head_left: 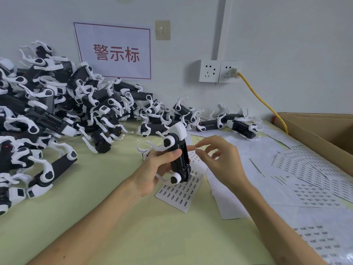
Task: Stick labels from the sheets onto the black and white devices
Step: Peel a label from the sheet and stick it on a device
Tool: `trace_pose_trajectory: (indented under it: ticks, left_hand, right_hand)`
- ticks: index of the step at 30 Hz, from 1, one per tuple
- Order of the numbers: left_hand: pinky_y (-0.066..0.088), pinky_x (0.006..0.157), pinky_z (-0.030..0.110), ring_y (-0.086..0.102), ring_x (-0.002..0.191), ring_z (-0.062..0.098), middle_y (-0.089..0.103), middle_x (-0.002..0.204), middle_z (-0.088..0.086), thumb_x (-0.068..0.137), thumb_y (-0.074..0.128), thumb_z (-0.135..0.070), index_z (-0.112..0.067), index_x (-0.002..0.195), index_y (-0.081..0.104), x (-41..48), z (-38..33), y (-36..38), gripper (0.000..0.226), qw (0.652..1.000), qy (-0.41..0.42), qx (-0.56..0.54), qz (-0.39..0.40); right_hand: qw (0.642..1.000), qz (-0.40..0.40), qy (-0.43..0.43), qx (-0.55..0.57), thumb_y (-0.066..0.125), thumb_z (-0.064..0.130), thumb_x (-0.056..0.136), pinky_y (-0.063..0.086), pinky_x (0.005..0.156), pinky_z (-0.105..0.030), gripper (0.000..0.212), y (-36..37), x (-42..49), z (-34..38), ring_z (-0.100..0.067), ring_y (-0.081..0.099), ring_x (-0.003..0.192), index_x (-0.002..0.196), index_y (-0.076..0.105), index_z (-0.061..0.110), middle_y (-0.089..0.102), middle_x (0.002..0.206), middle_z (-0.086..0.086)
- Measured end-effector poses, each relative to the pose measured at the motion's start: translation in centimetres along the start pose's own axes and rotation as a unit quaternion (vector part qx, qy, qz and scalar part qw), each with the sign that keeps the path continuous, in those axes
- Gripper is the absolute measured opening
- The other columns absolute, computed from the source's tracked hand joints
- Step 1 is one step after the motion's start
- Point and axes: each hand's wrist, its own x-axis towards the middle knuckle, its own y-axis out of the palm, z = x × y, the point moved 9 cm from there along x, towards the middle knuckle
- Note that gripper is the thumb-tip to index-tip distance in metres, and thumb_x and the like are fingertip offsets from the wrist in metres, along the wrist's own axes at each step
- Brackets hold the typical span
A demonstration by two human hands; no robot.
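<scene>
**At the pale green table (107, 222)**

Spreading over the table's left side, a big heap of black and white plastic devices (57, 115) is lying piled against the white wall, where a white paper sign with red characters (114, 52) is hanging. From my remote seat I am watching the left hand (156, 169) gripping one black and white device with thin white prongs (178, 155). Its fingers and thumb are wrapping the black body and holding it roughly upright above the table's middle. The right hand (219, 159) is hovering just beside the device's right edge, thumb and forefinger pinching what looks like a tiny white label (197, 149), too small for me to read. A white sheet of printed labels (179, 194) is lying flat beneath the held device. More label sheets (315, 190) are lying overlapped to the right, beside a brown cardboard box (315, 131). A yellow cable (263, 104) is running from a white wall socket (229, 71).
</scene>
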Motion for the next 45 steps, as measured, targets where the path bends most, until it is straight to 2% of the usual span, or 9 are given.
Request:
trace_pose_trajectory:
  ticks: [3,7,18,23,28,32,35,40,45]
  left_hand:
    - [0.034,0.115,0.063,0.064,0.113,0.034,0.061,0.137,0.027,0.074,0.078,-0.035,-0.001,0.123,0.069,-0.1,0.2,-0.1,0.06,1.0,-0.006,0.002,-0.008]
    - [0.036,0.114,0.06,0.067,0.11,0.028,0.067,0.133,0.019,0.079,0.075,-0.038,-0.02,0.113,0.079,-0.2,0.1,0.3,0.039,1.0,-0.003,0.018,0.013]
    - [0.051,0.099,0.04,0.069,0.109,0.021,0.068,0.134,0.012,0.088,0.067,-0.035,-0.007,0.126,0.066,0.0,-0.4,0.1,0.048,1.0,0.003,-0.016,0.0]
    - [0.046,0.105,0.045,0.066,0.105,0.029,0.07,0.114,0.018,0.074,0.078,-0.035,-0.01,0.102,0.077,0.0,-0.2,-1.3,0.038,0.995,-0.014,-0.078,-0.056]
    - [0.057,0.073,0.024,0.072,0.087,0.016,0.076,0.099,0.008,0.081,0.072,-0.034,-0.02,0.09,0.082,0.3,-0.7,-0.9,0.02,0.996,0.006,-0.065,-0.055]
    - [0.059,0.088,0.033,0.066,0.098,0.027,0.067,0.117,0.025,0.088,0.07,-0.033,-0.007,0.106,0.075,0.6,-0.4,-0.8,0.032,0.995,0.004,-0.08,-0.05]
    - [0.058,0.092,0.035,0.068,0.103,0.028,0.062,0.115,0.024,0.092,0.071,-0.033,-0.001,0.114,0.063,0.8,-0.3,-0.6,0.041,0.993,-0.004,-0.117,-0.016]
    - [0.051,0.103,0.046,0.064,0.121,0.03,0.065,0.136,0.01,0.074,0.084,-0.058,-0.012,0.132,0.06,0.4,-0.5,1.8,0.078,0.99,-0.018,-0.081,0.117]
    - [0.045,0.106,0.049,0.057,0.127,0.037,0.044,0.158,0.014,0.088,0.08,-0.02,-0.021,0.151,0.043,-0.4,0.1,3.3,0.073,0.971,-0.04,-0.027,0.234]
  right_hand:
    - [1.0,-0.011,-0.012,-0.014,0.08,0.011,0.086,0.044,0.065,-0.013,0.015,-0.2,0.0,0.1,-0.006,0.063,0.076,0.087,0.075,0.025,0.07,0.09,0.014]
    - [0.999,-0.024,-0.027,-0.039,0.082,0.012,0.084,0.043,0.063,-0.013,0.009,-0.3,0.1,0.0,-0.008,0.061,0.073,0.084,0.075,0.018,0.068,0.085,0.014]
    - [0.994,-0.034,-0.083,-0.056,0.08,0.01,0.085,0.042,0.062,-0.01,0.027,-0.2,-0.1,0.8,-0.012,0.061,0.071,0.081,0.067,0.033,0.065,0.081,0.016]
    - [0.995,-0.091,-0.021,0.042,0.075,0.02,0.087,0.045,0.062,-0.015,0.018,-1.8,-0.1,0.3,-0.009,0.063,0.069,0.091,0.065,0.035,0.069,0.087,0.014]
    - [0.978,0.078,0.066,0.182,0.081,0.044,0.077,0.056,0.082,-0.023,0.083,1.3,-0.2,-0.3,-0.016,0.073,0.099,0.145,0.034,0.038,0.069,0.119,0.004]
    - [0.968,0.141,0.087,0.188,0.085,0.048,0.067,0.057,0.086,-0.025,0.107,3.0,-0.5,-0.6,-0.013,0.07,0.108,0.154,0.023,0.043,0.068,0.122,0.01]
    - [0.968,0.124,0.097,0.194,0.084,0.043,0.074,0.054,0.084,-0.02,0.094,2.8,-0.3,-1.1,-0.01,0.07,0.107,0.151,0.03,0.044,0.069,0.114,0.02]
    - [0.937,0.07,0.142,0.312,0.079,0.043,0.069,0.052,0.093,-0.034,0.084,1.3,0.3,-1.9,-0.02,0.071,0.108,0.144,0.042,0.034,0.076,0.105,0.001]
    - [0.847,0.076,0.187,0.492,0.064,0.035,0.085,0.053,0.084,-0.037,0.04,0.8,0.2,-1.7,-0.027,0.064,0.093,0.12,0.06,0.016,0.069,0.101,-0.007]
